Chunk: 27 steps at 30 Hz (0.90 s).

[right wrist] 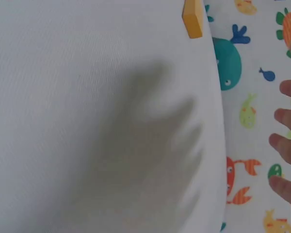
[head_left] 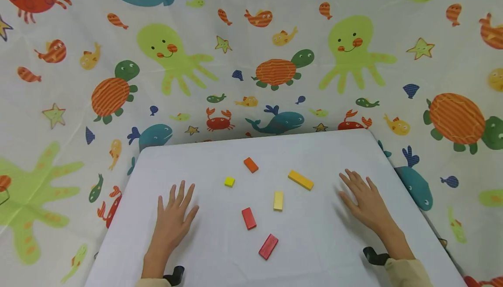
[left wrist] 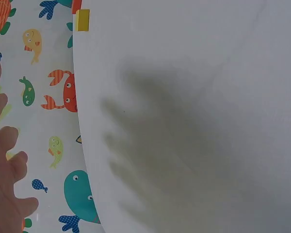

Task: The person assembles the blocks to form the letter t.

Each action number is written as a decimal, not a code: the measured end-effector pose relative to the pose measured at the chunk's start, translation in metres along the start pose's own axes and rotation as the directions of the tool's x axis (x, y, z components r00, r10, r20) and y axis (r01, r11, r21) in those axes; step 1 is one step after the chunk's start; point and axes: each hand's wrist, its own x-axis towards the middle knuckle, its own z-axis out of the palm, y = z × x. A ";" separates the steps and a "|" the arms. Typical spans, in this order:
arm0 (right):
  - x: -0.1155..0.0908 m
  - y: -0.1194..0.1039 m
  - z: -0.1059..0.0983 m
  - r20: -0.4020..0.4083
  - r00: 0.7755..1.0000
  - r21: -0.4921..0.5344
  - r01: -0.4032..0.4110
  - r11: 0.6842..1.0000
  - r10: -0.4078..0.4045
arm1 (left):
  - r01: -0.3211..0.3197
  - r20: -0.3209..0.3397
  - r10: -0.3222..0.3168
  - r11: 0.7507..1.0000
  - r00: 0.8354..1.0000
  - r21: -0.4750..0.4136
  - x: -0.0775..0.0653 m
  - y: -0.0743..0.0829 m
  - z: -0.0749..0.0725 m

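Observation:
My left hand (head_left: pixel 173 221) hovers over the left part of the white table with its fingers spread, holding nothing. Over the right part, my right hand (head_left: pixel 364 202) is likewise spread and holds nothing. Between the hands several small blocks lie apart: an orange block (head_left: pixel 251 165), a yellow cube (head_left: pixel 229 181), a long amber block (head_left: pixel 300 180), a pale yellow block (head_left: pixel 278 201), a red block (head_left: pixel 249 218) and a darker red block (head_left: pixel 268 247). Nearest the right hand is the amber block, also seen at the top of the right wrist view.
The white table (head_left: pixel 322 252) has its far edge against a hanging cloth (head_left: pixel 232 68) printed with sea animals, which also runs down both sides. Each wrist wears a black camera mount, one at the left wrist (head_left: pixel 175 275). Shadows of both hands fall on the tabletop.

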 end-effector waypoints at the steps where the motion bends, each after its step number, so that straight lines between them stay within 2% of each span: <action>1: 0.000 0.000 0.001 -0.009 1.000 0.002 0.000 1.000 0.000 | -0.001 -0.003 0.001 1.000 1.000 -0.001 0.001 0.001 0.001; 5: 0.001 -0.003 0.004 -0.030 0.999 0.020 -0.014 1.000 0.014 | -0.004 -0.029 0.004 1.000 1.000 -0.015 0.002 0.004 0.004; 11: 0.001 -0.014 0.014 -0.060 0.997 0.086 -0.033 0.996 0.038 | -0.011 -0.107 0.006 0.999 0.994 -0.042 -0.002 0.008 0.010; 18: 0.004 -0.019 0.034 -0.119 0.993 0.202 0.003 0.979 0.021 | -0.040 -0.189 0.017 0.992 0.982 -0.116 -0.008 0.020 0.017; 27: 0.012 -0.030 0.049 -0.077 0.994 0.327 -0.049 0.944 0.079 | -0.008 -0.160 -0.028 0.976 0.987 -0.219 -0.010 0.038 0.030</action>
